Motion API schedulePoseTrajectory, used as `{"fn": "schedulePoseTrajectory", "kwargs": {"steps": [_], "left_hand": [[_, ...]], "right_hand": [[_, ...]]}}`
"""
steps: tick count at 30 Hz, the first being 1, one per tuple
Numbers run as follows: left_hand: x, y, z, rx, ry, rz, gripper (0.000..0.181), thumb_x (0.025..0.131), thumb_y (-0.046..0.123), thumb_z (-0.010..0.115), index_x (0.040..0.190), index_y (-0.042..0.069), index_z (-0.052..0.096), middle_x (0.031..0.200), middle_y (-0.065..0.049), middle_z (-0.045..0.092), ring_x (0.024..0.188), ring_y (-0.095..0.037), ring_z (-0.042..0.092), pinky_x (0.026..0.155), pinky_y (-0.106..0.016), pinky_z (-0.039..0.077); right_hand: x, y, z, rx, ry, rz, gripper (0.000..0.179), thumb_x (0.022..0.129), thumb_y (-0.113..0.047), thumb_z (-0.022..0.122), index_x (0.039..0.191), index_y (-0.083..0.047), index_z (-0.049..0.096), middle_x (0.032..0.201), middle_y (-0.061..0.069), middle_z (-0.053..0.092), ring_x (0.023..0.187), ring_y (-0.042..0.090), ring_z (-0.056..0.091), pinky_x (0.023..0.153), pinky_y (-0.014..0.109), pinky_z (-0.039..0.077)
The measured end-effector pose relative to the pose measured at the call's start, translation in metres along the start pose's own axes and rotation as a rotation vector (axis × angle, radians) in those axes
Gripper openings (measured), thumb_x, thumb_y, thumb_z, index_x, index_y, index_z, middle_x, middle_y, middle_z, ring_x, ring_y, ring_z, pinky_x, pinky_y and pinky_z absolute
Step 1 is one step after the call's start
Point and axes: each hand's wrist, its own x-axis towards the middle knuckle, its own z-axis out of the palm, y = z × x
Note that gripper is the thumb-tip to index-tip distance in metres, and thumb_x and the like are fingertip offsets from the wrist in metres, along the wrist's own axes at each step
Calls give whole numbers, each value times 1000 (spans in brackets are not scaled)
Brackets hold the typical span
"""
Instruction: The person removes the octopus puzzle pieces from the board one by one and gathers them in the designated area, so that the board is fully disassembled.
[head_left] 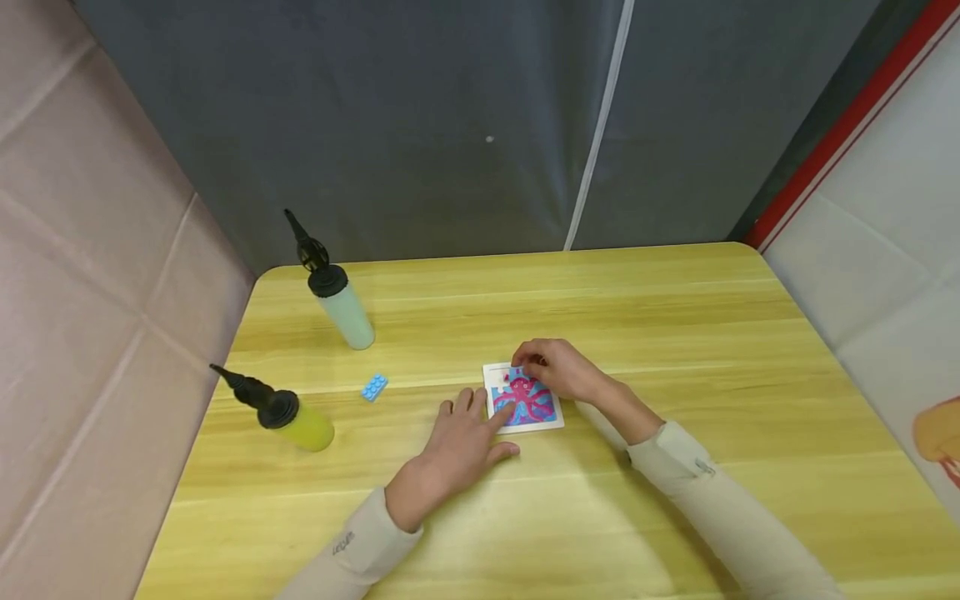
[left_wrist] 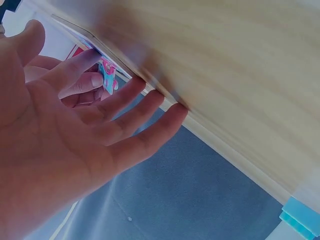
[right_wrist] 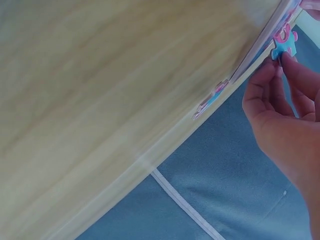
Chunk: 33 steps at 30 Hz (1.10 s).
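Observation:
A small jigsaw puzzle (head_left: 527, 408) with a pink octopus on blue lies in a white-bordered frame on the table. My left hand (head_left: 459, 440) rests at its left side with fingers spread, the index fingertip on the picture and the other fingertips at or beside the frame's edge. Over the top right part of the puzzle, my right hand (head_left: 561, 368) pinches a blue and pink puzzle piece (right_wrist: 285, 42) between thumb and fingers; in the right wrist view it is tilted up off the board. Another puzzle piece (right_wrist: 212, 99) lies on the table beside the frame, hidden in the head view.
Left of the hands lies a blue toy brick (head_left: 374, 387). A pale green bottle (head_left: 348, 317) with a black pump-like top stands at the back left, and a yellow one (head_left: 307, 429) nearer. A dark curtain (head_left: 390, 133) hangs behind the wooden table (head_left: 675, 333).

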Motion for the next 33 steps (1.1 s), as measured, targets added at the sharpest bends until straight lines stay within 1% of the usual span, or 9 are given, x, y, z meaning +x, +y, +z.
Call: {"fn": "schedulePoseTrajectory", "kwargs": {"steps": [5, 9, 16, 20, 24, 33], "left_hand": [[0, 0, 1, -9, 1, -3, 62, 100, 60, 53, 154, 28, 50, 130, -15, 50, 122, -32, 46, 93, -49, 45], [-1, 1, 1, -10, 2, -2, 62, 100, 60, 54, 154, 28, 51, 132, -15, 50, 122, -33, 46, 93, -48, 45], [-2, 0, 1, -15, -2, 6, 62, 100, 58, 56, 153, 27, 51, 133, -16, 50, 124, -34, 46, 94, -50, 45], [-2, 0, 0, -17, -1, 7, 62, 100, 57, 57, 154, 26, 51, 139, -18, 49, 127, -35, 45, 97, -52, 44], [-2, 0, 1, -3, -2, 4, 62, 100, 55, 59, 154, 26, 51, 143, -19, 50, 129, -36, 46, 99, -53, 44], [-1, 1, 2, 45, -7, -2, 59, 101, 53, 59, 154, 29, 50, 145, -19, 50, 132, -36, 47, 101, -53, 46]], "right_hand": [[-1, 0, -1, 28, 7, -4, 15, 102, -5, 61, 109, -9, 74, 97, 4, 71, 88, 17, 60, 83, 33, 52], [-2, 0, -2, 47, 17, 12, 16, 102, -6, 61, 111, -9, 74, 100, 5, 71, 90, 18, 62, 85, 34, 54], [-3, 2, -3, 51, 32, 37, 14, 102, -7, 62, 110, -10, 73, 102, 5, 71, 93, 19, 64, 89, 38, 56], [-5, 4, -6, 45, 49, 32, 14, 102, -5, 61, 109, -9, 73, 102, 6, 72, 95, 20, 65, 91, 41, 57], [-7, 7, -7, 41, 53, 36, 15, 102, -5, 61, 108, -10, 73, 103, 6, 72, 96, 21, 65, 93, 43, 57], [-14, 12, -11, 48, 63, 49, 15, 102, -5, 61, 108, -10, 74, 106, 8, 72, 97, 22, 64, 92, 43, 57]]}}
